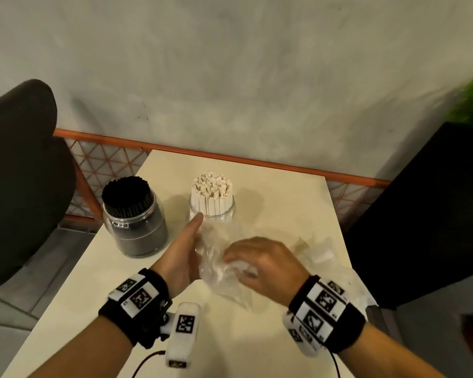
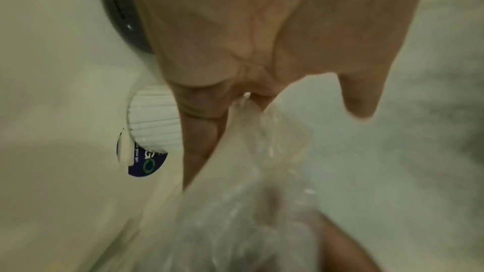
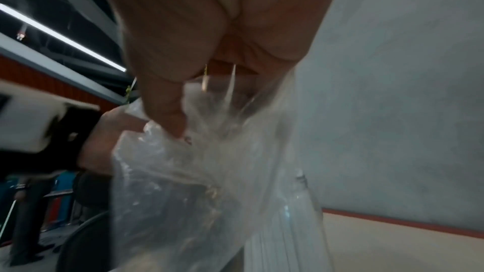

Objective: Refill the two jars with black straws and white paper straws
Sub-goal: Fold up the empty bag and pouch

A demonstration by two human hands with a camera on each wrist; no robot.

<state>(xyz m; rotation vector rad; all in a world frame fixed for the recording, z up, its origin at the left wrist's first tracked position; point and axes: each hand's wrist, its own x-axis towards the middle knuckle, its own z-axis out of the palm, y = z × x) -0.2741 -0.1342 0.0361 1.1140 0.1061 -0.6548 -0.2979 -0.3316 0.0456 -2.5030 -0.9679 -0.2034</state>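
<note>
Clear plastic bag [image 1: 221, 266], crumpled on the cream table [image 1: 284, 203] just before 2 full jars, black straws [image 1: 127, 196] left and white paper straws [image 1: 212, 193] right, is pinched by my left hand [image 1: 183, 255] and gripped by my right hand [image 1: 268, 264].

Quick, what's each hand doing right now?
Left hand: grips the clear plastic bag.
Right hand: fingers curled, gripping the same bag.

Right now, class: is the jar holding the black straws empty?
No, the jar is packed with black straws standing upright.
</note>
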